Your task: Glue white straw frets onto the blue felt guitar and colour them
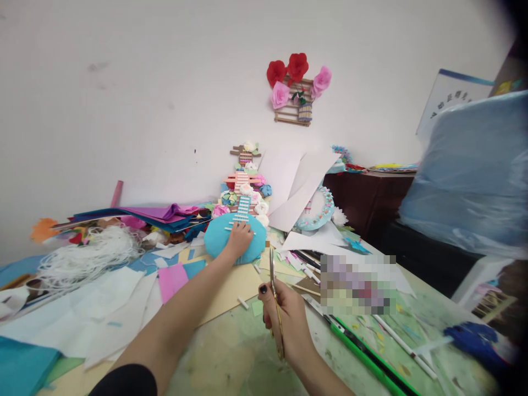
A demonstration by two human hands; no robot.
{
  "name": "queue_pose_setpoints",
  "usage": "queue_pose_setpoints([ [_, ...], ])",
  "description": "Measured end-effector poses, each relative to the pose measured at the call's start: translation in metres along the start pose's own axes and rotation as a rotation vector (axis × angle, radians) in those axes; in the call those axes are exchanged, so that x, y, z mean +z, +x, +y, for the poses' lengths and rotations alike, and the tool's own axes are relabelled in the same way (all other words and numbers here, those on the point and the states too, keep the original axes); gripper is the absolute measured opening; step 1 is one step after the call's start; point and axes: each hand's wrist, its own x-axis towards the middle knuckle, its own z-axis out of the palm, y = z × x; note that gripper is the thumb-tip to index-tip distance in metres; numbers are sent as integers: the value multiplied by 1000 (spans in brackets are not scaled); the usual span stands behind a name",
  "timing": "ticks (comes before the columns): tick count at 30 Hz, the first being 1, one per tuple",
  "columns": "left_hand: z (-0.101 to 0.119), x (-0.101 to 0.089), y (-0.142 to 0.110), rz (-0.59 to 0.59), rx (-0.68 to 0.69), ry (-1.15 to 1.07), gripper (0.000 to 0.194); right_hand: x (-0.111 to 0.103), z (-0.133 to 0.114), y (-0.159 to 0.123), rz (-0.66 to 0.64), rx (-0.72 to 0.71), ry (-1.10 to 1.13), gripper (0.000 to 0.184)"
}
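Note:
My left hand [241,240] reaches forward onto a light-blue oval board [216,237], fingers curled down at its upper middle. Beside the fingertips, short white sticks [242,210] lie in a ladder-like row running up from the board. Whatever the fingers pinch is hidden under the hand. Nearer to me, my right hand [289,316] is closed around a pair of gold-handled scissors [272,267], held upright with the narrow metal blades pointing up.
Paper flowers and small ladder crafts [247,179] lean against the wall. White string [88,258] and paper sheets [111,297] clutter the left. A green cutter [363,352], a blue glue gun [474,341] and a white rod [406,346] lie right. A plastic-covered chair [466,176] stands beyond.

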Motion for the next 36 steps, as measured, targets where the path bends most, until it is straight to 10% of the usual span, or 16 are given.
queue_pose_setpoints([
  [9, 6, -57, -8, 49, -228, -537, 33, -10, 13, 18, 81, -16, -56, 53],
  [19, 29, -170, -136, -251, -672, -1332, 20, -2, 7, 5, -356, -10, -169, 32],
  [36, 58, -180, -165, -241, -899, -1704, 20, 12, 12, -5, -452, -110, -298, 41],
])
